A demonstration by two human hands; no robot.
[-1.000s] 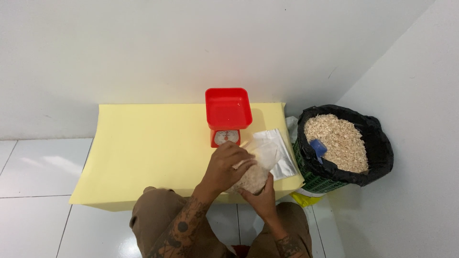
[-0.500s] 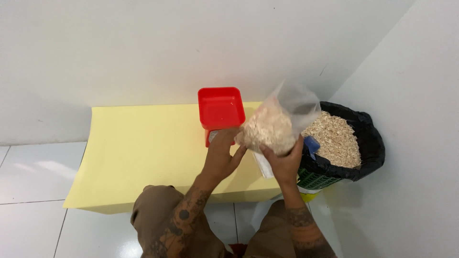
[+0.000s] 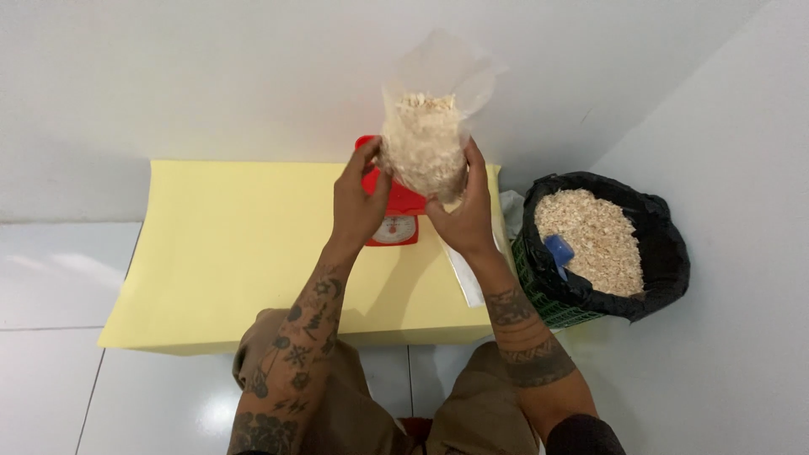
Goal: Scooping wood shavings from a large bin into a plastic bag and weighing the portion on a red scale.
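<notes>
A clear plastic bag of pale wood shavings (image 3: 423, 139) is held upright in the air above a red kitchen scale (image 3: 394, 221). My left hand (image 3: 358, 200) grips the bag's left side. My right hand (image 3: 465, 211) cups its lower right side. The bag's open top stands up loose above the shavings. The scale has a red tray and a round white dial, and the bag and hands partly hide it. It stands on a low yellow table (image 3: 227, 244).
A black-lined green crate of wood shavings (image 3: 600, 240) with a blue scoop (image 3: 559, 251) in it stands right of the table. Empty clear bags (image 3: 468, 274) lie on the table's right end. White walls enclose the back and right; white tiles lie at left.
The bag was down at the table's right edge; both hands lifted it, swung it toward the crate, then brought it up over the scale.
</notes>
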